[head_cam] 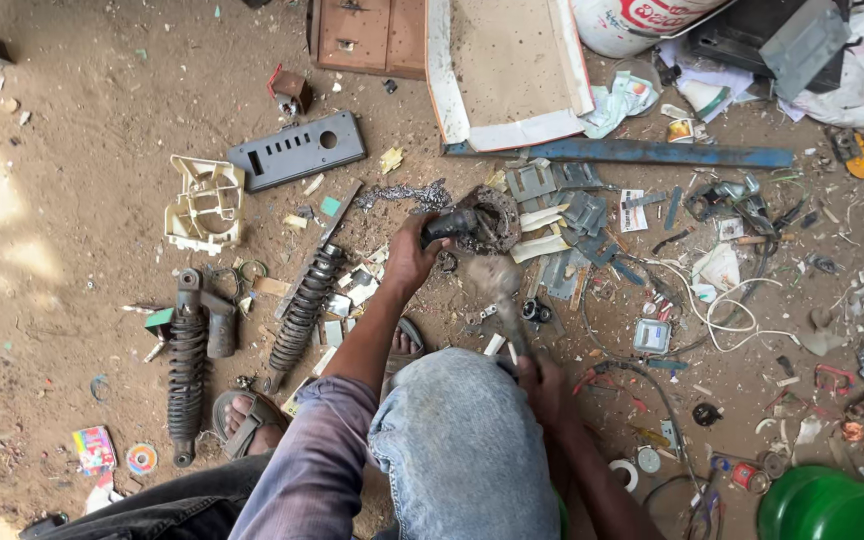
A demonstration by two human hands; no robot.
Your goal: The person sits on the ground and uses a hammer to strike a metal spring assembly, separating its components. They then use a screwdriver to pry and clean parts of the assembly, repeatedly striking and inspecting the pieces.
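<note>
Left hand (414, 250) has its fingers wrapped tight round a dark handle-like piece (449, 225) sticking out of a rusty round metal part (489, 218) lying on the dirt floor (82, 150). Right hand (542, 385) is fisted round a hammer (500, 290), its head blurred just below that round part. Grey metal plates (567, 215) crowd its right side, a silvery pile of shavings (407, 193) sits to its left. Further left lie two shock absorbers (304, 305), and a long blue bar (632, 153) runs just above it. White wires (722, 310) tangle off to its right.
</note>
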